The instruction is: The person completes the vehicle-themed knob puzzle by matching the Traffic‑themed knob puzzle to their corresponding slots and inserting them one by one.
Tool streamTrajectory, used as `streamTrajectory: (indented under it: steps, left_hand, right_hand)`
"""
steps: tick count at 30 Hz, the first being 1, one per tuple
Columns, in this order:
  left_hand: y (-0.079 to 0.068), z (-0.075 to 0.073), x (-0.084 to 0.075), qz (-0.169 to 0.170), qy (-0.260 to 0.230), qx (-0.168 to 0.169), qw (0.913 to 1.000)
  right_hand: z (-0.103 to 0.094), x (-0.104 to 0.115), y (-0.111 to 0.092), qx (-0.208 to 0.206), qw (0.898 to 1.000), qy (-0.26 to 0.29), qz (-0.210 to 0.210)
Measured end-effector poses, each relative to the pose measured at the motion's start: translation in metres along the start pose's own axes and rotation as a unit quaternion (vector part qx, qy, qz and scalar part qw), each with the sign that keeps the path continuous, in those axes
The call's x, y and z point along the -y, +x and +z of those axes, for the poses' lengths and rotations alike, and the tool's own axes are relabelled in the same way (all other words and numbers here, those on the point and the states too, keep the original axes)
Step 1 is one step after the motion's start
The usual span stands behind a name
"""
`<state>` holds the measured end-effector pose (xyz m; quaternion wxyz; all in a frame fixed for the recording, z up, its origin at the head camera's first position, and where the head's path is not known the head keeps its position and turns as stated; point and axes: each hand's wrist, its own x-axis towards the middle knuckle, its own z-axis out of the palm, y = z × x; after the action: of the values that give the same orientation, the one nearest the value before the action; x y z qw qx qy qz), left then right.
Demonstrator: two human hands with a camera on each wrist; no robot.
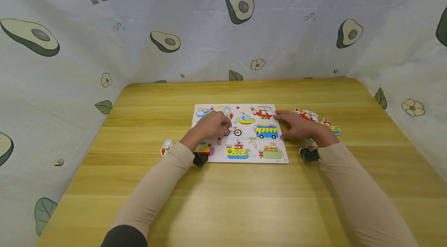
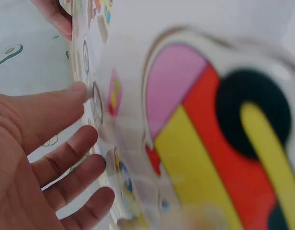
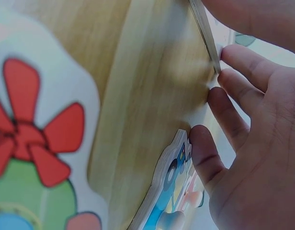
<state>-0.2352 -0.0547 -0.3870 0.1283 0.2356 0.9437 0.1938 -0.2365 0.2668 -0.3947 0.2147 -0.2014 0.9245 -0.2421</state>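
On the table lies a white puzzle board [image 1: 253, 144] with pictures of vehicles. My left hand [image 1: 213, 123] is over its middle row, thumb and finger at the small knob of a bicycle piece [image 1: 237, 132]. In the left wrist view, the left hand [image 2: 47, 139] has its thumb tip by the bicycle, with the other fingers loosely bent near the board; the index finger is hidden. My right hand [image 1: 298, 124] rests at the board's right edge, fingers fairly straight. In the right wrist view, the right hand [image 3: 255, 115] has fingertips at the board's edge.
A loose rocket piece [image 1: 167, 146] lies left of the board. To the right are a loose helicopter piece [image 1: 307, 115] and a boat piece [image 1: 331, 126]. A green piece with a red propeller [image 3: 37, 191] lies near the right wrist. Printed cloth [image 1: 209, 53] hangs behind the table.
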Motion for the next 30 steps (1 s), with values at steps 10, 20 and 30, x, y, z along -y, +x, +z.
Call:
streamTrajectory:
  steps: [10,20,30]
  left_hand:
    - [-0.050,-0.032,0.034,0.034,0.007,-0.067,0.9971]
    - [-0.094,-0.040,0.060,0.024,0.005,-0.063,0.9977]
    - [-0.125,-0.033,0.099,-0.005,0.014,-0.061,0.9980]
  right_hand:
    - [0.000,0.003,-0.001,-0.003,1.000,-0.004,-0.002]
    - [0.000,0.000,0.000,-0.001,1.000,-0.004,0.000]
    - [0.001,0.001,0.001,-0.002,1.000,-0.002,-0.007]
